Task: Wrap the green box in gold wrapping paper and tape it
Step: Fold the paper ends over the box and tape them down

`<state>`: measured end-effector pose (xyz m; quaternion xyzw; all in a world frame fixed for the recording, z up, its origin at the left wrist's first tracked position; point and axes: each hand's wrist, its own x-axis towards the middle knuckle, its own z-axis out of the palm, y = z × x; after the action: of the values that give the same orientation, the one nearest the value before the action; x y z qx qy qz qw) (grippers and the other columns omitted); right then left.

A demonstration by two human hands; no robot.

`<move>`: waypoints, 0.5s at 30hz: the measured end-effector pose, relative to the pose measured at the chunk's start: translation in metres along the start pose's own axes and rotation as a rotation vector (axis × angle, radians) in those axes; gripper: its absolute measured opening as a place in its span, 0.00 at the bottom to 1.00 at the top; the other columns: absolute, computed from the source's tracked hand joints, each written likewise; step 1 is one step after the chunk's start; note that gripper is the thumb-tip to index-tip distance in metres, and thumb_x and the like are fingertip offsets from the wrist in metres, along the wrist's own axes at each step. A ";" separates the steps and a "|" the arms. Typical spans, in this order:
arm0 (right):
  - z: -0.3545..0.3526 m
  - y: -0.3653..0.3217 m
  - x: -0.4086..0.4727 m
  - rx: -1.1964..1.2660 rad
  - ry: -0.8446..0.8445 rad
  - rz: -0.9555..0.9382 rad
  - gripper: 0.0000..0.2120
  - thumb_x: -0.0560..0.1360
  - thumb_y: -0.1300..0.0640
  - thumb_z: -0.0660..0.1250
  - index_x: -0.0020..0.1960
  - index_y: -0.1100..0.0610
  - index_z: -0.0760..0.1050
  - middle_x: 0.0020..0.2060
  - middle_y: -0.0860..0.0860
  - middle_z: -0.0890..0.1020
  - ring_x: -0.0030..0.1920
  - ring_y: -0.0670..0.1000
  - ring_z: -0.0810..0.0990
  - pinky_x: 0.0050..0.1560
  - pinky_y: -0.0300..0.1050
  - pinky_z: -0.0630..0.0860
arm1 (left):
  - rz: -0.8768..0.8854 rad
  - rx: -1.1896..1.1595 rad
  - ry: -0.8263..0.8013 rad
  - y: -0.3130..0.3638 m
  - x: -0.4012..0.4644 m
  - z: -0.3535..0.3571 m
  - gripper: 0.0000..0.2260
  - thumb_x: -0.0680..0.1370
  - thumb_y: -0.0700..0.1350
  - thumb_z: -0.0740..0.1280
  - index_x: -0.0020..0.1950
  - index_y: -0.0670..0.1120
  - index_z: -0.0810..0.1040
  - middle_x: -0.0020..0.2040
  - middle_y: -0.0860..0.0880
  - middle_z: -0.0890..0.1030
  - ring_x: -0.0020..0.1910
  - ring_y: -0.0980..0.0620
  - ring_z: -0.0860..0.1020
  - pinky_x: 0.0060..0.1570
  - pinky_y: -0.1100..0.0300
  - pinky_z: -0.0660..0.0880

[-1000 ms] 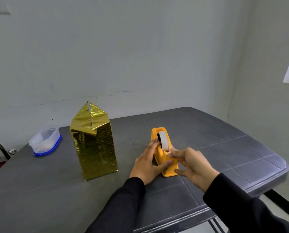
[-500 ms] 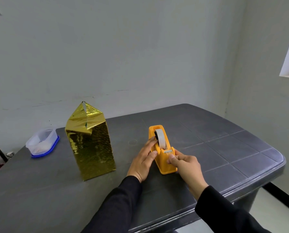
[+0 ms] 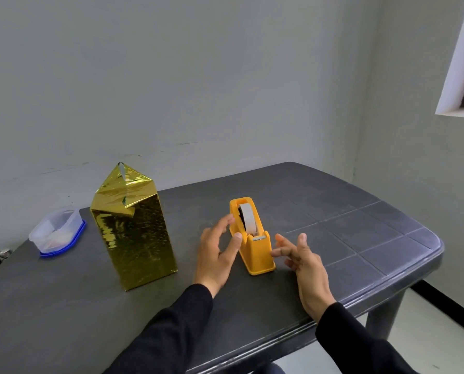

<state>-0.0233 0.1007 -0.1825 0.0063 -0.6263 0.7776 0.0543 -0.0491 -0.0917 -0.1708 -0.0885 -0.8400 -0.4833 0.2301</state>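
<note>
The box wrapped in gold paper (image 3: 133, 236) stands upright on the left of the dark table (image 3: 346, 230). Its top paper is folded into a peak with a pale strip at the tip. No green shows. An orange tape dispenser (image 3: 256, 252) with a white roll stands in the middle. My left hand (image 3: 217, 255) is just left of the dispenser with its fingers spread, and the thumb touches the dispenser's side. My right hand (image 3: 301, 260) hovers just right of the dispenser, fingers spread, holding nothing that I can see.
A clear plastic container on a blue lid (image 3: 56, 233) sits at the far left of the table. A grey wall runs close behind. The table's rounded right edge (image 3: 438, 249) drops to the floor. A window frame (image 3: 462, 76) shows at the upper right.
Both hands have let go of the dispenser. My right hand left its cutter end and moved right, fingers spread. My left hand opened and drew back a little.
</note>
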 end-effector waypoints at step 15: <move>0.022 -0.054 -0.016 -0.126 -0.059 -0.125 0.37 0.77 0.29 0.50 0.43 0.52 0.88 0.65 0.37 0.80 0.69 0.37 0.73 0.72 0.55 0.63 | 0.314 0.491 -0.392 0.109 0.029 -0.040 0.23 0.77 0.53 0.72 0.71 0.62 0.72 0.48 0.67 0.81 0.63 0.63 0.60 0.62 0.60 0.61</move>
<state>-0.0034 0.0896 -0.1268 0.0646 -0.6739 0.7312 0.0844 -0.0223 -0.0721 -0.0560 -0.2500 -0.9355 -0.1992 0.1503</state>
